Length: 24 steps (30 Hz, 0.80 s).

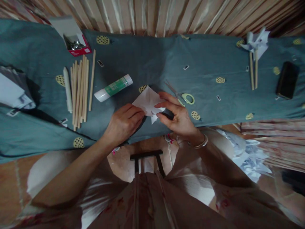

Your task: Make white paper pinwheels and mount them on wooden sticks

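A white piece of paper (148, 99), with cut or folded flaps at its lower right, is held just above the table's near edge. My left hand (126, 122) pinches its lower left side between thumb and fingers. Curved around the right side, my right hand (177, 114) has its thumb and fingertips on the paper's flaps. Scissors with pale green handles (188, 98) lie just beyond my right hand. A green and white glue stick (113, 88) rests on the cloth beyond my left hand.
Wooden sticks (79, 92) lie at left, below an open red box (78, 47) of small metal pieces. Stacked paper (14, 90) is at far left. Paper pinwheels on sticks (257, 44) and a black phone (287, 80) lie at right. White folded papers (252, 159) sit low at right.
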Tool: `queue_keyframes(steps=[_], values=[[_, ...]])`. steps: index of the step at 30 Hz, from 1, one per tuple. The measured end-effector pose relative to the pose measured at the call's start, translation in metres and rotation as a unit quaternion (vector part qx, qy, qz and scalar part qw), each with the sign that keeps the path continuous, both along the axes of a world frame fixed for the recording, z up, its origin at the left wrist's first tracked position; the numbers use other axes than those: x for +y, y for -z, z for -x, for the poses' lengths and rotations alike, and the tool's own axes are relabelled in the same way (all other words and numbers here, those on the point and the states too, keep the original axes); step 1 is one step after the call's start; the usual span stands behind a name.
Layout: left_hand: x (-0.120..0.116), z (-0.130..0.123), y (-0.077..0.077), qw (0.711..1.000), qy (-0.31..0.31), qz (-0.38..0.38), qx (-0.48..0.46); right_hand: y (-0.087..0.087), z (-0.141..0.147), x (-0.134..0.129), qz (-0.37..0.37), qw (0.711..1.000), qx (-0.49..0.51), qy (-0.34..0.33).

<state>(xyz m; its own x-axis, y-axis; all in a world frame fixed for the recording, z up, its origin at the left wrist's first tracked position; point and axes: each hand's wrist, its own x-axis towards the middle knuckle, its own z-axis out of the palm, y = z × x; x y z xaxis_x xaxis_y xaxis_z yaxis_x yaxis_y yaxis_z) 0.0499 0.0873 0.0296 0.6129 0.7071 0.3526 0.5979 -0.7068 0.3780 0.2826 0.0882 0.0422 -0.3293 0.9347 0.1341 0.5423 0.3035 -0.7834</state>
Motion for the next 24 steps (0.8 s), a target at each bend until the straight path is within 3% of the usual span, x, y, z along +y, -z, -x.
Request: queue_keyframes(steps=[11,17,24], values=[[-0.008,-0.004,0.002,0.998,0.024,0.045,-0.036,0.01,0.004,-0.003,0.029,0.999,0.011,-0.034],[-0.014,-0.004,0.005,0.997,0.004,0.048,-0.054,0.01,0.008,-0.004,0.027,0.999,-0.008,-0.016],[-0.014,-0.002,0.007,0.996,0.037,0.068,-0.051,0.009,0.012,-0.004,0.017,0.999,-0.035,-0.013]])
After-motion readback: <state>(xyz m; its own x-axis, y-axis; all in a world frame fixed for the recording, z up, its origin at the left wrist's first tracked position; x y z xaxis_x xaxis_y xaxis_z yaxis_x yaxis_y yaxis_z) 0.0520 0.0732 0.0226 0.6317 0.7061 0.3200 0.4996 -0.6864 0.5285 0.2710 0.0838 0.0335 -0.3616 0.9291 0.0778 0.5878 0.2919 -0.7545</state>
